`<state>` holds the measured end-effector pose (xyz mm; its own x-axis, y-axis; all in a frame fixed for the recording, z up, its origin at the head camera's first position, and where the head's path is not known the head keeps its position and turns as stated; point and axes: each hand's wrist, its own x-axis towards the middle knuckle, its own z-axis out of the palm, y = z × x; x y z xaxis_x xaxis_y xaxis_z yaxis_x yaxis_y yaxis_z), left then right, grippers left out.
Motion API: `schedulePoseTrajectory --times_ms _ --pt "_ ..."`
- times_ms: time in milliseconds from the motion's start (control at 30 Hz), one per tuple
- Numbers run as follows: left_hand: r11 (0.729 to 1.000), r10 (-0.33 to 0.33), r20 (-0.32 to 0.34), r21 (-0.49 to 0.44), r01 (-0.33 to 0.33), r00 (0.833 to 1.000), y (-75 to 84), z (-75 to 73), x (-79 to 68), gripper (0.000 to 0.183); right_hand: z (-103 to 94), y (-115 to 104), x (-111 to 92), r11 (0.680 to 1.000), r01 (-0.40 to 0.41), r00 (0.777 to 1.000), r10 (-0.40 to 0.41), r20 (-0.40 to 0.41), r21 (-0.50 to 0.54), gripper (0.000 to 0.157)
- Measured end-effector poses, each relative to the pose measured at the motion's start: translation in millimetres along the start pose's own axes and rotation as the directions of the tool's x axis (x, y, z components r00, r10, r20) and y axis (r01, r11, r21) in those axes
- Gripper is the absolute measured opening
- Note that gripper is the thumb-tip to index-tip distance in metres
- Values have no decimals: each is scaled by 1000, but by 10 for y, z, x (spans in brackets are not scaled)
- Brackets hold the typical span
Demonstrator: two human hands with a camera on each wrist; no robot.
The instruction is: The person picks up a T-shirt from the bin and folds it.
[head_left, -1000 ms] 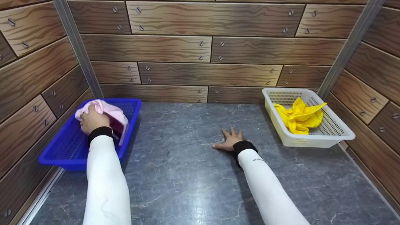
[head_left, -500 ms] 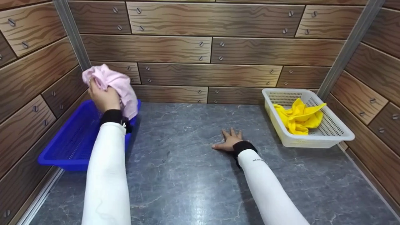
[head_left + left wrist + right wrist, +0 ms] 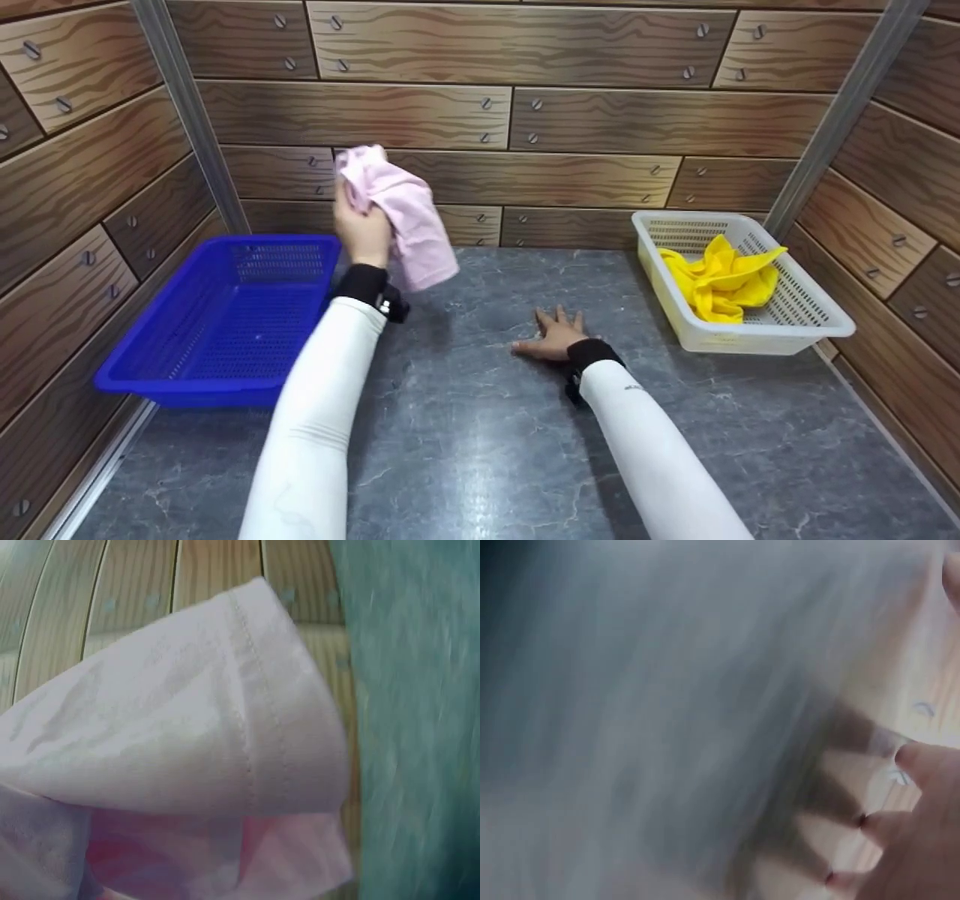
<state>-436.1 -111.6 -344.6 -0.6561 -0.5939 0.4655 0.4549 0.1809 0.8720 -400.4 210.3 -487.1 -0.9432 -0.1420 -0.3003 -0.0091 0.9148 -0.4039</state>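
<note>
My left hand grips a bunched pink garment by its upper left part, up above the table between the two baskets. The rest of it hangs down to the right. In the left wrist view the pink garment fills the middle, with a double-stitched hem and an open, tube-like end; the hand is hidden there. With spread fingers my right hand rests on the table, right of centre, holding nothing. Its fingers show at the right edge of the blurred right wrist view.
A blue basket stands on the grey marbled table at the left wall. At the right stands a white basket with a yellow cloth in it. Wood-patterned walls enclose the back and sides.
My left hand has lifted the pink garment up out of the blue basket and carried it rightward, past the basket's right edge. The right hand has stayed in place.
</note>
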Motion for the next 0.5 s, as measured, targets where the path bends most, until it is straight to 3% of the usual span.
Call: schedulePoseTrajectory --times_ms 133,200,267,333,367,433,500 --pt "996 -59 65 -65 63 996 -163 207 -342 72 28 -70 -16 990 49 998 -42 -56 133 109" --pt "987 -114 95 -106 124 989 -247 289 -542 76 66 -184 -60 956 119 990 -92 -112 269 109" --pt "970 -170 128 -151 189 977 -322 358 -759 78 111 -330 -131 877 220 971 -156 -180 428 108" --pt "941 -236 185 -204 272 954 -376 410 -994 78 164 -471 -213 760 303 950 -195 -242 575 109" --pt "916 -271 232 -234 324 934 -394 427 -1114 78 195 -528 -246 700 343 937 -210 -278 627 111" --pt "861 -334 345 -267 433 877 -418 439 -1340 75 249 -610 -294 580 409 911 -218 -350 704 107" --pt "788 -393 474 -267 554 788 -440 420 -1524 71 294 -650 -303 474 447 893 -184 -411 759 95"
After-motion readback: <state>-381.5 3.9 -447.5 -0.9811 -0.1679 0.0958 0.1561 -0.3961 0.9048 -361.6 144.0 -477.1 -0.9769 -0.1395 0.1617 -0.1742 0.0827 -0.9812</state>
